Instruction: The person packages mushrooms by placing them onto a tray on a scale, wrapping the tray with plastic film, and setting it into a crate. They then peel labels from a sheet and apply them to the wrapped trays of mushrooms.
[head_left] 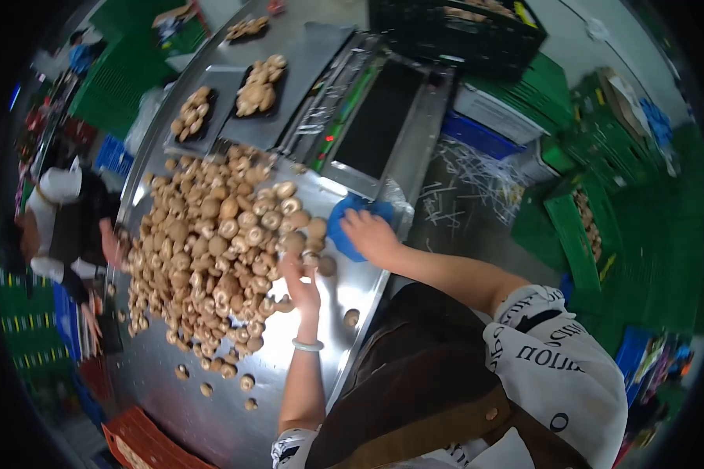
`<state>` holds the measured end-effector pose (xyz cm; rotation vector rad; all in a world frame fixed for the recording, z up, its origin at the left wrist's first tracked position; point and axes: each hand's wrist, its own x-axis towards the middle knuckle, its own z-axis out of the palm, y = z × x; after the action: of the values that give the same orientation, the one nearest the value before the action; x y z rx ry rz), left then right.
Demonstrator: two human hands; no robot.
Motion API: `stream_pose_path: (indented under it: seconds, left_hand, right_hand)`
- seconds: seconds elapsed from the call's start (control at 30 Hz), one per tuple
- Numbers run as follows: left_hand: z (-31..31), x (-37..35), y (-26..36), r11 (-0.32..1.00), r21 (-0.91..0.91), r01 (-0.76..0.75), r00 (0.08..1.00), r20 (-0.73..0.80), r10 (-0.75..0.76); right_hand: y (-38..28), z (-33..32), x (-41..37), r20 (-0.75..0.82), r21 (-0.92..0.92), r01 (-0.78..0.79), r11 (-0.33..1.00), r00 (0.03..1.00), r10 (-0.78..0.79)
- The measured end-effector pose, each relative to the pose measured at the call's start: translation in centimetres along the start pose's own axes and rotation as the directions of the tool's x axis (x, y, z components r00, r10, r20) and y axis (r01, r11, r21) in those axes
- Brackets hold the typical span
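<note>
A long stainless-steel table [172,406] is shown. A broad heap of brown mushrooms [203,234] is spread across its middle, with loose mushrooms [246,382] scattered toward the near end. Two dark trays [228,82] of mushrooms are set at the far end, and a blue object [340,234] is placed beside the heap.

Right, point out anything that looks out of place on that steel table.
A handful of loose mushrooms lie scattered apart from the main pile, toward the near end of the steel table. A lone mushroom sits by the table's edge, where it might roll off. Nothing looks damaged.
</note>
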<state>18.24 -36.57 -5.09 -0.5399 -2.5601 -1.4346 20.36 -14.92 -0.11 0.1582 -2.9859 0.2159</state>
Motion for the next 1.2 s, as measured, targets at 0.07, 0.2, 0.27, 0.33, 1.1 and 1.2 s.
stream_pose_path:
  seconds: [0.07, 0.2, 0.27, 0.33, 1.1, 1.2]
  left_hand:
    - [3.8, -0.5, 5.7, 0.994, -0.063, 0.088, 0.946, 0.317, -0.064]
    - [8.6, -0.8, 6.3, 0.989, -0.092, -0.112, 0.874, 0.464, 0.142]
    - [9.6, 0.1, 4.0, 0.973, -0.069, -0.218, 0.828, 0.516, 0.222]
    - [8.6, 1.8, 5.1, 0.99, -0.093, -0.108, 0.807, 0.573, 0.142]
    - [27.3, 17.9, 17.9, 0.831, 0.531, -0.163, 0.47, 0.782, -0.408]
    - [31.7, 23.5, 23.0, 0.893, 0.341, -0.294, 0.419, 0.886, -0.2]
  right_hand:
    - [3.3, 3.0, -4.3, 0.236, -0.059, -0.054, 0.997, 0.969, 0.066]
    - [4.0, 2.6, -5.4, 0.152, 0.402, 0.005, 0.915, 0.986, -0.072]
    - [3.3, 2.1, -4.6, 0.216, 0.467, -0.19, 0.864, 0.972, 0.097]
    - [4.3, 1.0, -4.4, 0.268, 0.553, -0.299, 0.778, 0.948, 0.174]
    - [55.5, -4.9, -26.0, 0.326, 0.476, -0.547, 0.688, 0.837, 0.44]
    - [60.6, -7.6, -26.7, 0.315, 0.311, -0.636, 0.706, 0.77, 0.555]
